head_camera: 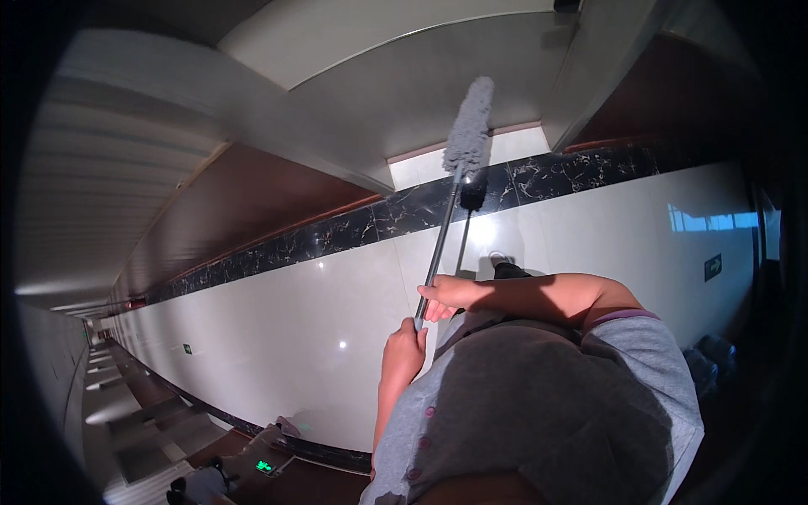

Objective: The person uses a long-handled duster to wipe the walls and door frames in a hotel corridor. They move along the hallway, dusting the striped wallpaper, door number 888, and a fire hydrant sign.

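A long-handled duster with a fluffy grey head (468,129) reaches up and away from my body. Its metal pole (444,230) slopes down into both my hands. Around the lower end of the pole, near my shirt front, my left hand (404,350) is closed. A little higher, my right hand (449,295) holds the pole between its thumb and fingers, the arm bent across my waist. The duster head overlaps a grey door (416,95) and the pale threshold (521,145) below it; whether it touches them I cannot tell.
Black marble border (344,230) edges the glossy pale floor (303,315) along the wall. Floor arrow signs (712,267) lie at both sides. Another person (205,485) is at lower left, near a lit green sign (265,467). My shoe (502,257) shows below the threshold.
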A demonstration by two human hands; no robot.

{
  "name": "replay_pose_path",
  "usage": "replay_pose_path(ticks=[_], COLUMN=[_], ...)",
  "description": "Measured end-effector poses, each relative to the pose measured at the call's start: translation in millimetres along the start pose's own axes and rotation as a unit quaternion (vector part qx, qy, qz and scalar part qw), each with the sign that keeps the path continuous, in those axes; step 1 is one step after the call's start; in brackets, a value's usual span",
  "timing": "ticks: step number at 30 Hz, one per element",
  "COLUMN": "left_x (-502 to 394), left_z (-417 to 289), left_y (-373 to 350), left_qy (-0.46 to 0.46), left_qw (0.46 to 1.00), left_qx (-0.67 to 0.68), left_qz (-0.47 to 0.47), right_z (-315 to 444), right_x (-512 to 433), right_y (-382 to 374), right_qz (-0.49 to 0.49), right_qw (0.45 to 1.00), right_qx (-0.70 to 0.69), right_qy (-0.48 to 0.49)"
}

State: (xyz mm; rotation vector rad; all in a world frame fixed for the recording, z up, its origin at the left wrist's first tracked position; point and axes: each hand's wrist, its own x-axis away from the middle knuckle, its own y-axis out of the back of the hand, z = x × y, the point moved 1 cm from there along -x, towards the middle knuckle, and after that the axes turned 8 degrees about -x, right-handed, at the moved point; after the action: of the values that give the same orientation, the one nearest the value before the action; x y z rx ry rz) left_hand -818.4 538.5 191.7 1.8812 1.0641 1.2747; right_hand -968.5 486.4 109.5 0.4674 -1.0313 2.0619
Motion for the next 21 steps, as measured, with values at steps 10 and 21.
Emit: replay_pose_path(ticks=[10,21], left_x=[-70.1,-88.2], left_z=[-95.0,-100.7], left_y=[10.8,-15.5], left_qy=[-0.236,-0.089], left_qw=[0.972,0.946], left_qx=[0.012,0.306], left_qz=[-0.021,0.064], right_z=[-3.9,44.3], right_x=[22.8,212.7], right_y=[64.9,264.2], right_qz=[-0.219,-0.323], right_qw=[0.873,0.8], right_qx=[-0.393,-0.424], right_qy=[0.189,0.274])
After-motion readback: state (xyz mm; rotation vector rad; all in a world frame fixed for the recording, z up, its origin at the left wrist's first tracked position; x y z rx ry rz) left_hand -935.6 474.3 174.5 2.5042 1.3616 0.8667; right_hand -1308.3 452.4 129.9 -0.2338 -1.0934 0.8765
